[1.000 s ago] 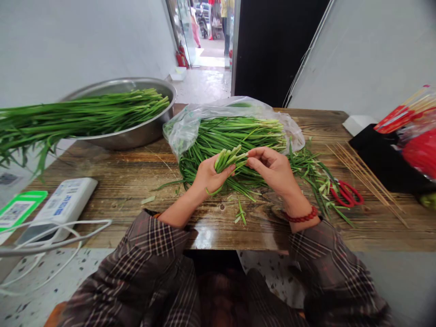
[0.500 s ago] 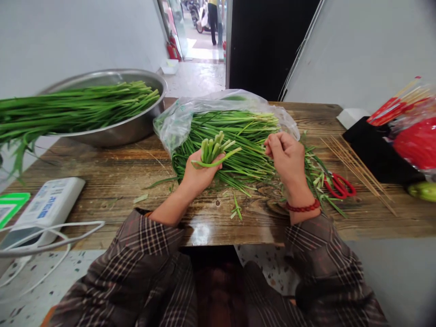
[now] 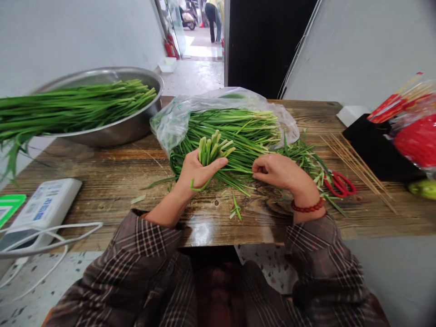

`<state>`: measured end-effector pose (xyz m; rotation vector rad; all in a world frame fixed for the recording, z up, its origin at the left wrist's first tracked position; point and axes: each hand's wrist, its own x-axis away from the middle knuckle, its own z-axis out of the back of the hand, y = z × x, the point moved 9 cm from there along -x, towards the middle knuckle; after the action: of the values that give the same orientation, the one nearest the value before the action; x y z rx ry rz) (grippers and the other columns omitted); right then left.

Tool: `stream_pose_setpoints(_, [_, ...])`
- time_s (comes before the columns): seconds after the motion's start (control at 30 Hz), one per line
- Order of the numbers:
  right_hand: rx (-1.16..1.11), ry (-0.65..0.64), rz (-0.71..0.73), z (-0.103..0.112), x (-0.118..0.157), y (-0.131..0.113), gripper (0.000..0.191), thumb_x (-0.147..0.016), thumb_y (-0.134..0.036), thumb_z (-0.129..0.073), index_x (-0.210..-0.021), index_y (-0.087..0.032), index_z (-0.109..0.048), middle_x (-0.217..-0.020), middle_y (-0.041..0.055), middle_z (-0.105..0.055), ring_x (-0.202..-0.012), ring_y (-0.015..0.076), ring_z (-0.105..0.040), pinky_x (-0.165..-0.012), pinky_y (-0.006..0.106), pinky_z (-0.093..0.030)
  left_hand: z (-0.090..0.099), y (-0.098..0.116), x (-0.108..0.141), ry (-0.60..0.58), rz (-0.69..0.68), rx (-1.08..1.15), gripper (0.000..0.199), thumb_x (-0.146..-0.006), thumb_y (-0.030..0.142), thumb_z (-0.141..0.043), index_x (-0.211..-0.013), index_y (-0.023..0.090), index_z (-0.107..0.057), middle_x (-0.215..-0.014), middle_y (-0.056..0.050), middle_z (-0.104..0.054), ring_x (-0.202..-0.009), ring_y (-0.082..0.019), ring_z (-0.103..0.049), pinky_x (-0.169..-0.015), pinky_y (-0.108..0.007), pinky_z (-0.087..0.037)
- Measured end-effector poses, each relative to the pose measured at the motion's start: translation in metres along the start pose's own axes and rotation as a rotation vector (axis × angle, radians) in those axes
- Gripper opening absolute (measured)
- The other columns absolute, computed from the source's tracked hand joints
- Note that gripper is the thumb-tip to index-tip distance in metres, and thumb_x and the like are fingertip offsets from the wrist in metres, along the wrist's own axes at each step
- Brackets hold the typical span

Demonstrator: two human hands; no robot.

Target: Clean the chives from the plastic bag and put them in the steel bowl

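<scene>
My left hand (image 3: 195, 171) is closed round a small bunch of garlic chives (image 3: 211, 149), their pale cut ends pointing up. A bent green strand (image 3: 200, 186) hangs by that wrist. In the middle of the table lies a larger pile of garlic chives (image 3: 231, 131) on an open clear plastic bag (image 3: 175, 122), stem ends to the right. My right hand (image 3: 277, 171) is pinched at the near right edge of the pile; what its fingertips hold is hidden.
A steel basin (image 3: 132, 125) with long chives stands at the left, above a white device (image 3: 51, 204) with cables. Trimmings (image 3: 306, 156), red-handled scissors (image 3: 340, 185), bamboo skewers (image 3: 361, 172) and a black box (image 3: 378, 154) lie right. Chive scraps (image 3: 235, 210) lie near the front edge.
My right hand has moved left and down to the pile's edge, its fingers now pointing left. The loose strand across my left hand has slipped down to the wrist. The bunch stays held.
</scene>
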<state>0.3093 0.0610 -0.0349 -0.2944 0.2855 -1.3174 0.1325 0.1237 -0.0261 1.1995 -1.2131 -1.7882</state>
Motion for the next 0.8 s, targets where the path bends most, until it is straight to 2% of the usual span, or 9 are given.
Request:
stream_pose_setpoints(0.07, [-0.042,0.118,0.017,0.010,-0.001,-0.002,0.011,-0.082,-0.022,-0.062,-0.076,-0.019,-0.070,-0.072,0.0020,-0.066,-0.065,0.0137,-0.056,-0.061,0.027,-0.037,-0.001,0.001,0.000,-0.003,-0.012,-0.042,0.034,-0.068,0.042,-0.080,-0.088,0.016,-0.071,-0.084,-0.004,-0.071,-0.080,-0.023,-0.068,-0.079,-0.041,-0.059])
stream_pose_setpoints(0.2, [-0.251,0.405,0.098,0.036,0.004,-0.011,0.014,-0.086,-0.024,-0.060,-0.084,-0.020,-0.073,-0.083,0.0041,-0.072,-0.078,0.0164,-0.064,-0.073,0.029,-0.045,-0.002,0.007,0.000,0.010,-0.070,-0.126,0.027,-0.078,0.038,-0.072,-0.093,0.016,-0.071,-0.094,-0.006,-0.073,-0.088,-0.022,-0.068,-0.086,-0.040,-0.056])
stream_pose_setpoints(0.27, [-0.299,0.483,0.141,0.042,0.006,-0.017,0.014,-0.087,-0.024,-0.061,-0.085,-0.020,-0.074,-0.083,0.0041,-0.072,-0.078,0.0165,-0.065,-0.074,0.030,-0.046,-0.004,0.011,0.001,0.000,-0.119,-0.166,0.027,-0.081,0.035,-0.068,-0.099,0.015,-0.070,-0.099,-0.008,-0.073,-0.094,-0.022,-0.067,-0.091,-0.039,-0.054])
stream_pose_setpoints(0.37, [-0.282,0.493,0.191,0.040,0.005,-0.027,0.015,-0.088,-0.023,-0.059,-0.083,-0.019,-0.073,-0.080,0.0041,-0.071,-0.075,0.0161,-0.064,-0.071,0.030,-0.047,-0.001,0.018,0.002,0.049,-0.208,-0.228,0.026,-0.083,0.032,-0.065,-0.103,0.016,-0.068,-0.103,-0.008,-0.071,-0.097,-0.021,-0.066,-0.094,-0.038,-0.052])
stream_pose_setpoints(0.5, [-0.279,0.455,0.239,0.034,0.003,-0.034,0.017,-0.089,-0.022,-0.057,-0.082,-0.019,-0.072,-0.080,0.0044,-0.071,-0.074,0.0156,-0.063,-0.070,0.030,-0.047,0.004,0.026,0.005,0.123,-0.297,-0.341,0.018,-0.084,0.029,-0.065,-0.096,0.017,-0.067,-0.100,-0.006,-0.069,-0.096,-0.019,-0.064,-0.093,-0.036,-0.050])
stream_pose_setpoints(0.63, [-0.322,0.474,0.250,0.035,0.003,-0.034,0.015,-0.089,-0.023,-0.058,-0.083,-0.019,-0.072,-0.079,0.0036,-0.070,-0.074,0.0152,-0.063,-0.070,0.030,-0.048,-0.006,0.029,0.005,0.042,-0.357,-0.501,0.010,-0.082,0.027,-0.065,-0.080,0.017,-0.066,-0.084,-0.004,-0.067,-0.086,-0.019,-0.061,-0.083,-0.035,-0.049])
stream_pose_setpoints(0.7, [-0.346,0.511,0.238,0.038,0.004,-0.033,0.014,-0.088,-0.023,-0.058,-0.084,-0.020,-0.071,-0.081,0.0036,-0.071,-0.077,0.0156,-0.064,-0.072,0.030,-0.048,-0.010,0.027,0.004,0.005,-0.334,-0.572,0.012,-0.081,0.026,-0.065,-0.073,0.017,-0.064,-0.071,-0.002,-0.062,-0.077,-0.018,-0.058,-0.078,-0.034,-0.048])
stream_pose_setpoints(0.8, [-0.401,0.546,0.181,0.038,0.003,-0.029,0.013,-0.088,-0.022,-0.058,-0.083,-0.020,-0.071,-0.080,0.0027,-0.072,-0.076,0.0153,-0.065,-0.072,0.030,-0.049,-0.016,0.022,0.003,-0.063,-0.264,-0.602,0.013,-0.079,0.025,-0.067,-0.070,0.017,-0.063,-0.067,0.000,-0.059,-0.071,-0.017,-0.055,-0.073,-0.032,-0.046])
